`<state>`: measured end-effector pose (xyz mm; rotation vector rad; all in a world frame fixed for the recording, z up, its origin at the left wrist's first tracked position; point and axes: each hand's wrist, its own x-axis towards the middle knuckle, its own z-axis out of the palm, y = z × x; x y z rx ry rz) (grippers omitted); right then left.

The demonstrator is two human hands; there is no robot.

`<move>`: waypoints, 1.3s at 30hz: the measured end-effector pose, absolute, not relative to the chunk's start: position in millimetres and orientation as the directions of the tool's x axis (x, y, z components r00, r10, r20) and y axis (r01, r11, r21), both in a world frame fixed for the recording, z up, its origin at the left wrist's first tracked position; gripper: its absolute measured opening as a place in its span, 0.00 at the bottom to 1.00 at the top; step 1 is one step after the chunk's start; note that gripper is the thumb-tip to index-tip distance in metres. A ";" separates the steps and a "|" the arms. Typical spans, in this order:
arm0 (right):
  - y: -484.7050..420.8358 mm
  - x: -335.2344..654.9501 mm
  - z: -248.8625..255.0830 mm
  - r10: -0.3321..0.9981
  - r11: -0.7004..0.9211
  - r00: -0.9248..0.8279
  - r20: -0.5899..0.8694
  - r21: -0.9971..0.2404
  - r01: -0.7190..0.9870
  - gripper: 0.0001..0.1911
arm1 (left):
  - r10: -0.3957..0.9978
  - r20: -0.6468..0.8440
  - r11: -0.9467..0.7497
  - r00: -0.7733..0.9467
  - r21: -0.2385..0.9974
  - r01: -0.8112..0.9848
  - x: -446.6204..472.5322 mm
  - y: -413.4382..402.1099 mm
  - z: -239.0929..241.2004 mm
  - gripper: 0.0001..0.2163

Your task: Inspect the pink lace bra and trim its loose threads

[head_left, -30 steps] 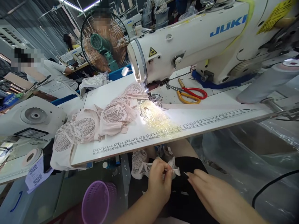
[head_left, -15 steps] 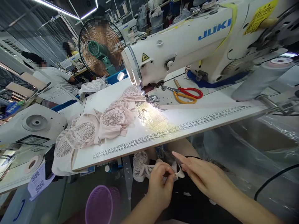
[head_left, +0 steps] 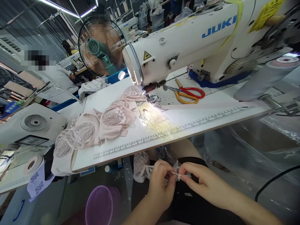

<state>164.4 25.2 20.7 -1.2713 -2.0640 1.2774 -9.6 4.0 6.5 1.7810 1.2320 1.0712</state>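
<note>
Below the table edge, over my lap, my left hand (head_left: 160, 184) and my right hand (head_left: 201, 184) both pinch a small pale fabric piece (head_left: 177, 175) between their fingertips. A lace bra piece (head_left: 140, 165) hangs just left of my left hand. On the white sewing table (head_left: 187, 125) above lies a row of pink lace bra pieces (head_left: 100, 125), leading to the needle of the white JUKI sewing machine (head_left: 187, 40). The machine's lamp lights the cloth under the presser foot (head_left: 152, 99).
Red and yellow scissors (head_left: 188, 93) lie behind the needle. A purple basket (head_left: 100, 204) stands on the floor at lower left. A fan (head_left: 100, 47) and other workers at machines are at the back left. Clear plastic sheeting hangs at right.
My right hand came in from the right with its fingers stretched out, and now pinches the small fabric piece that my left hand was holding. The left hand stayed put.
</note>
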 end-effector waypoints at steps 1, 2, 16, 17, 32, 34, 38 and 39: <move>24.4 164.0 19.8 0.864 0.133 -0.483 -0.143 -0.860 0.493 0.11 | 0.943 0.266 -0.326 0.200 0.856 0.400 -9.9 3.2 7.2 0.04; 23.4 163.4 18.9 0.872 0.109 -0.464 -0.160 -0.859 0.500 0.11 | 0.933 0.292 -0.358 0.210 0.822 0.443 -10.1 2.4 8.5 0.05; 17.5 154.3 16.4 0.846 0.386 -0.532 -0.011 -0.676 0.628 0.14 | 0.940 0.189 -0.336 0.284 0.651 0.680 -5.5 2.2 14.8 0.05; 16.8 153.8 15.6 0.843 0.397 -0.537 -0.009 -0.664 0.633 0.13 | 0.939 0.182 -0.337 0.292 0.656 0.675 -5.8 2.6 14.5 0.05; 17.2 151.6 18.9 0.880 0.086 -0.402 -0.253 -0.748 0.658 0.09 | 0.973 0.126 -0.203 0.193 0.867 0.455 -2.5 6.6 11.5 0.06; 17.7 152.2 17.7 0.863 0.005 -0.393 -0.318 -0.773 0.635 0.10 | 0.979 0.097 -0.163 0.180 0.901 0.403 -1.8 6.4 9.3 0.06; 20.9 153.4 19.0 0.847 -0.089 -0.388 -0.365 -0.815 0.572 0.11 | 0.989 -0.014 -0.036 0.149 0.942 0.332 -1.3 8.3 7.0 0.06; 21.9 154.0 19.5 0.849 -0.092 -0.389 -0.357 -0.826 0.556 0.11 | 0.989 -0.040 -0.008 0.146 0.949 0.314 -1.4 9.1 6.6 0.06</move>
